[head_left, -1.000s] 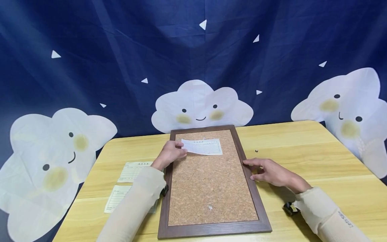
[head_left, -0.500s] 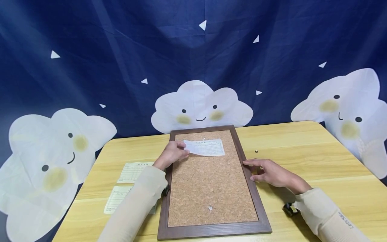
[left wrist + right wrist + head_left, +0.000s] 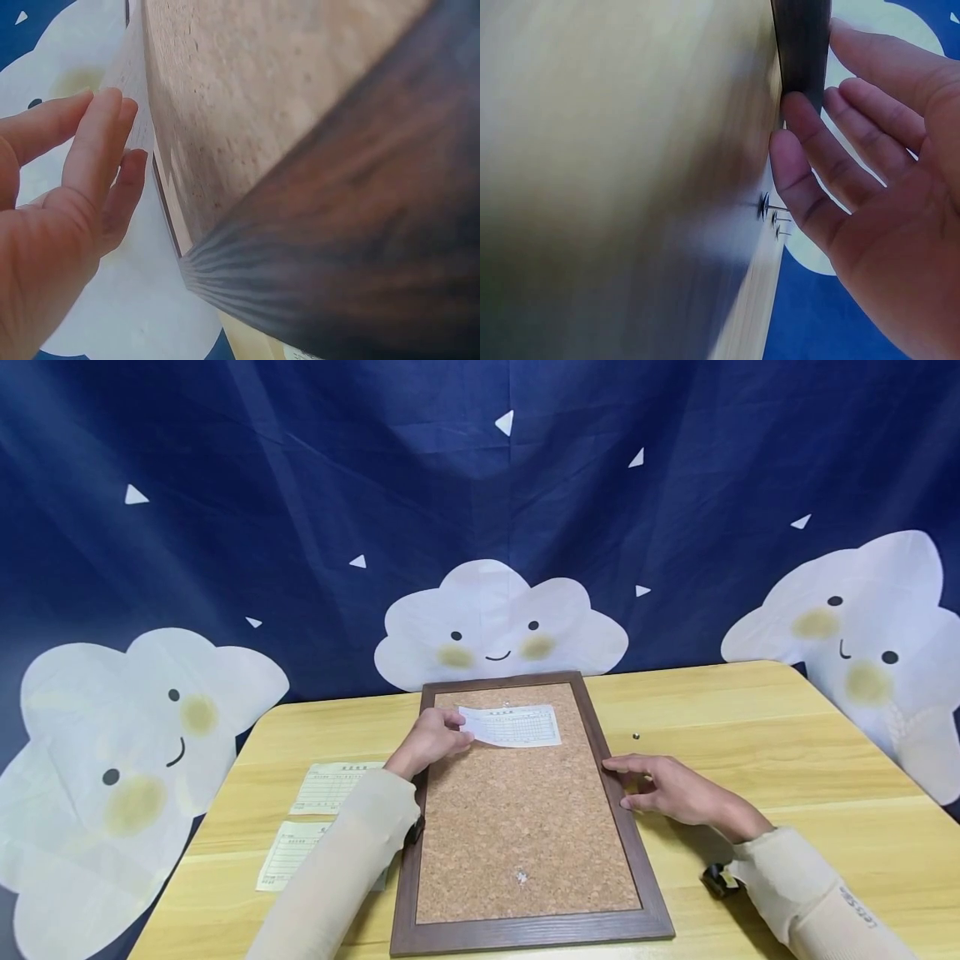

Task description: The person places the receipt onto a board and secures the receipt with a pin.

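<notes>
My left hand pinches the left end of a printed paper slip between thumb and fingers. The slip lies across the upper part of a cork board, its held end bowed up a little. A dark brown wooden frame borders the board. At the frame's right side, my right hand rests its fingertips against the edge, fingers loosely bent. Close by the fingers in the right wrist view, several thumbtacks stand points up on the table. In the left wrist view, the fingers partly hide the slip.
Two more printed slips lie left of the board, an upper one and a lower one, partly covered by my left sleeve. A lone tack sits right of the frame on the wooden table. A blue cloud-print curtain hangs behind.
My left hand has slid the paper slip slightly to the right along the top of the board. The right hand stays at the frame's edge.
</notes>
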Available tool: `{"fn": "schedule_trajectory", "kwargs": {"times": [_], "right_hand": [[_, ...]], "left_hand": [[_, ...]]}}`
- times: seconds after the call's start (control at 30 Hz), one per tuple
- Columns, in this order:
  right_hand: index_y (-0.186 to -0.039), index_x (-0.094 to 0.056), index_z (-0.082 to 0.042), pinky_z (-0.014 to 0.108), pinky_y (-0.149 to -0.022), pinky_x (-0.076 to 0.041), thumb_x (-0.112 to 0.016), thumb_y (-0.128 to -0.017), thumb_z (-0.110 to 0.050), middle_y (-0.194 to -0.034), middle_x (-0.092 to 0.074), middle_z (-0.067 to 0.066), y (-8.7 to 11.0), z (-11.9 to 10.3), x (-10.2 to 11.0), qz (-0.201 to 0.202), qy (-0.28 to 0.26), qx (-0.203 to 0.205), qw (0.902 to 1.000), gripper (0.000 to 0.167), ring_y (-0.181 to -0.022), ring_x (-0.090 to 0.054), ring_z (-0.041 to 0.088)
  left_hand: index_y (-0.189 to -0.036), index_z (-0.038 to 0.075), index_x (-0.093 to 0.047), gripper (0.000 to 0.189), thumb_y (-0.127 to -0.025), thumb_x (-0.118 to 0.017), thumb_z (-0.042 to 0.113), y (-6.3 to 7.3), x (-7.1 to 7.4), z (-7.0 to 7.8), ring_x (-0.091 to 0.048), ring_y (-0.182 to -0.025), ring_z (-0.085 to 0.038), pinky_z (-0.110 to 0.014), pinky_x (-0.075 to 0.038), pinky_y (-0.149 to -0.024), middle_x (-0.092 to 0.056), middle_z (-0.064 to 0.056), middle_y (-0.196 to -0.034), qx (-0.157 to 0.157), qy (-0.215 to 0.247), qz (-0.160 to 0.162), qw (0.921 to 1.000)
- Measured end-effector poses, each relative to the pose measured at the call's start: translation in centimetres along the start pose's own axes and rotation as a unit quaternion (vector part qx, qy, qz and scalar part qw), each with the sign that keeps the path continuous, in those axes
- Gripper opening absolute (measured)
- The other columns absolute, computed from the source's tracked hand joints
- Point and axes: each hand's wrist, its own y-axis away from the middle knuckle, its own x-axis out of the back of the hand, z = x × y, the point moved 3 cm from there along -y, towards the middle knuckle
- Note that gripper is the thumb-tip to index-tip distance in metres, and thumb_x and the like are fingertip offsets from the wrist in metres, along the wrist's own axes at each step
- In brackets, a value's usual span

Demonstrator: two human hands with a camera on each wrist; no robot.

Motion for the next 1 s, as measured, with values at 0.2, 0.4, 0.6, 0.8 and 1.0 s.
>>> {"fn": "schedule_trajectory", "kwargs": {"times": [0.2,0.4,0.6,0.8,1.0], "right_hand": [[-0.140,-0.053,0.003,0.049,-0.094,-0.051,-0.075,-0.091,-0.013,-0.139,-0.055,0.023,-0.03,0.02,-0.15,0.002,0.009,0.001,1.0000,0.057,-0.122,-0.056,0.039],[-0.141,-0.052,0.003,0.047,-0.094,-0.052,-0.074,-0.091,-0.011,-0.140,-0.054,0.024,-0.02,0.13,-0.26,0.000,0.005,-0.007,1.0000,0.057,-0.122,-0.056,0.039],[-0.142,-0.052,0.003,0.046,-0.094,-0.052,-0.073,-0.091,-0.009,-0.141,-0.053,0.024,0.01,0.31,-0.30,-0.001,0.002,-0.012,0.9999,0.057,-0.123,-0.054,0.040],[-0.142,-0.052,0.003,0.052,-0.099,-0.047,-0.073,-0.090,-0.008,-0.142,-0.053,0.023,0.01,0.38,-0.28,-0.002,0.000,-0.011,0.9999,0.057,-0.129,-0.049,0.042],[-0.141,-0.053,0.003,0.052,-0.098,-0.048,-0.074,-0.090,-0.009,-0.140,-0.054,0.023,0.00,0.21,-0.17,0.002,-0.001,-0.008,1.0000,0.057,-0.128,-0.050,0.042]], "left_hand": [[-0.126,-0.016,-0.056,0.040,-0.089,-0.067,-0.007,0.02,-0.05,-0.03,-0.063,-0.082,-0.015,-0.023,-0.057,-0.075,-0.060,-0.023,-0.113,-0.006,-0.023,0.001,0.9997],[-0.126,-0.013,-0.059,0.040,-0.089,-0.070,-0.002,0.08,0.03,0.00,-0.060,-0.092,-0.017,-0.024,-0.056,-0.077,-0.059,-0.022,-0.119,-0.002,-0.072,0.009,0.9974],[-0.126,-0.009,-0.062,0.040,-0.089,-0.072,0.004,0.12,0.18,0.24,-0.057,-0.104,-0.023,-0.030,-0.053,-0.086,-0.057,-0.020,-0.126,0.005,-0.115,0.013,0.9933],[-0.125,-0.006,-0.063,0.039,-0.090,-0.073,0.008,0.08,0.33,0.24,-0.053,-0.107,-0.025,-0.036,-0.050,-0.091,-0.054,-0.016,-0.127,0.019,-0.136,0.017,0.9904],[-0.125,-0.009,-0.062,0.039,-0.089,-0.072,0.003,0.06,0.17,0.20,-0.056,-0.102,-0.021,-0.027,-0.054,-0.083,-0.050,-0.018,-0.130,0.024,-0.117,0.004,0.9928]]}}
